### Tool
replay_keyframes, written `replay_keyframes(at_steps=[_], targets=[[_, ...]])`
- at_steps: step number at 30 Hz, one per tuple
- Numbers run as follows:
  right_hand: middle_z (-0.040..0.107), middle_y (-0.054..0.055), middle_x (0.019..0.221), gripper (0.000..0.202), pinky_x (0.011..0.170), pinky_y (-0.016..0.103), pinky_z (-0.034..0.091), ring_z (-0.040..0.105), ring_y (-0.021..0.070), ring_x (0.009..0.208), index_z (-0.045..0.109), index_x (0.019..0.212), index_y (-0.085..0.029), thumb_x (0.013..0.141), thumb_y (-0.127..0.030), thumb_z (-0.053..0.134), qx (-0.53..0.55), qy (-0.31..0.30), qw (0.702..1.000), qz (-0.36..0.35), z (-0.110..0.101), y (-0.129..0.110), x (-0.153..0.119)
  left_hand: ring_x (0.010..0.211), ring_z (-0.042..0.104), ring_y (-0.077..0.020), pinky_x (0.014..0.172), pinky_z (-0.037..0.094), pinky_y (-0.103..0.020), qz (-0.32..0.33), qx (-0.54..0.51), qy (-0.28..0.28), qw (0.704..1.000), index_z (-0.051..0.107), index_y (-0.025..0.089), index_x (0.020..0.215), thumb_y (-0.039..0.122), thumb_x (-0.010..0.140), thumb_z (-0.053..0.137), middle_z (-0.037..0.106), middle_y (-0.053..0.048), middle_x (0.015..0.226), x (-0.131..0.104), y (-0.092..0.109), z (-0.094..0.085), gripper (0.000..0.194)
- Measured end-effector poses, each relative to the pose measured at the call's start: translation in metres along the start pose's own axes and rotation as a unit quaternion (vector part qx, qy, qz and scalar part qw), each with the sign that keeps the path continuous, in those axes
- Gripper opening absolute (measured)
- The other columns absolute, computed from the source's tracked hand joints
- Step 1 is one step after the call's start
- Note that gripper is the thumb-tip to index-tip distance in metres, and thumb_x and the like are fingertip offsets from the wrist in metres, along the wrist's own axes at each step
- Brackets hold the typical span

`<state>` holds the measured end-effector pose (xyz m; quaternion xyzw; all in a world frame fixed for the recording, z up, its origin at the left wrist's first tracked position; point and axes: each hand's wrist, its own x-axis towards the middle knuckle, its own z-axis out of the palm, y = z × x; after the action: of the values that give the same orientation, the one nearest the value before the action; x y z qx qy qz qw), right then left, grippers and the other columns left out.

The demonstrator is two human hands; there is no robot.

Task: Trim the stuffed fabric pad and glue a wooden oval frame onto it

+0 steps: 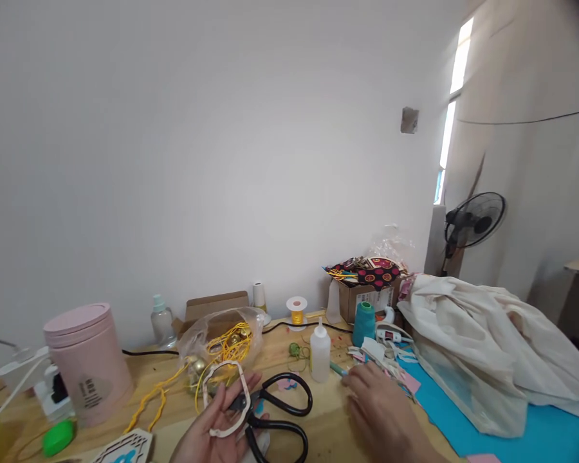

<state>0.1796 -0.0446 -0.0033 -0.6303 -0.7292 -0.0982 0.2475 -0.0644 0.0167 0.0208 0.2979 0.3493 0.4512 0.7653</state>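
Lower centre, fingers of the left hand gripped the thin pale frame, which looked liable to crack if snagged on the overlapping black scissors; lower right, right hand beside green stick, grip unclear.

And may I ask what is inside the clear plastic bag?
In the plastic bag, yellow cord and gold balls show. What lies beneath the cord is covered, and the pale frame in the left hand hides part of the near side.

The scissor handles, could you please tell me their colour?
The scissor handles are black; see the head view.
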Motion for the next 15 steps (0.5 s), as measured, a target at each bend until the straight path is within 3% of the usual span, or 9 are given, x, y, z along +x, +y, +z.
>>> replay_keyframes(at_steps=[2,5,9,12,15], targets=[[0.065,0.010,0.081,0.020,0.067,0.035,0.043,0.057,0.0251,0.079,0.062,0.079,-0.017,0.069,-0.009,0.046,-0.044,-0.063,0.994,0.081,-0.009,0.019,-0.003,0.090,0.062,-0.0297,0.077,0.049,-0.041,-0.009,0.007,-0.005,1.000,0.055,0.007,0.111,0.015,0.075,0.057,0.061,-0.016,0.112,-0.002,-0.003,0.003,0.037],[0.066,0.008,0.078,0.022,0.062,0.028,0.042,0.059,0.0218,0.074,0.063,0.077,-0.017,0.065,-0.008,0.047,-0.045,-0.089,0.990,0.100,-0.014,0.038,0.001,0.098,0.059,-0.0299,0.079,0.048,-0.041,-0.031,0.009,-0.011,0.999,0.056,0.007,0.110,0.017,0.077,0.055,0.062,-0.017,0.111,-0.004,-0.008,0.008,0.035],[0.067,0.003,0.072,0.019,0.057,0.024,0.038,0.059,0.0175,0.068,0.063,0.076,-0.019,0.069,-0.012,0.047,-0.030,-0.085,0.991,0.097,-0.017,0.047,0.024,0.094,0.061,-0.0284,0.076,0.048,-0.042,-0.048,0.004,-0.008,0.999,0.057,0.013,0.107,0.022,0.080,0.051,0.064,-0.013,0.108,-0.007,-0.012,0.013,0.029],[0.067,0.005,0.072,0.019,0.059,0.025,0.038,0.059,0.0182,0.069,0.064,0.074,-0.018,0.072,-0.011,0.046,-0.026,-0.074,0.993,0.090,-0.016,0.049,0.043,0.092,0.062,-0.0267,0.075,0.049,-0.039,-0.045,0.012,-0.003,0.999,0.059,0.011,0.103,0.021,0.082,0.048,0.066,-0.014,0.103,-0.008,-0.011,0.016,0.026],[0.067,0.008,0.082,0.022,0.066,0.026,0.038,0.057,0.0202,0.080,0.064,0.078,-0.017,0.072,-0.007,0.045,-0.018,-0.055,0.996,0.074,-0.012,0.044,0.046,0.092,0.062,-0.0260,0.073,0.049,-0.037,-0.018,0.026,0.017,0.999,0.059,0.009,0.102,0.021,0.084,0.044,0.066,-0.016,0.103,-0.006,-0.009,0.015,0.027]])
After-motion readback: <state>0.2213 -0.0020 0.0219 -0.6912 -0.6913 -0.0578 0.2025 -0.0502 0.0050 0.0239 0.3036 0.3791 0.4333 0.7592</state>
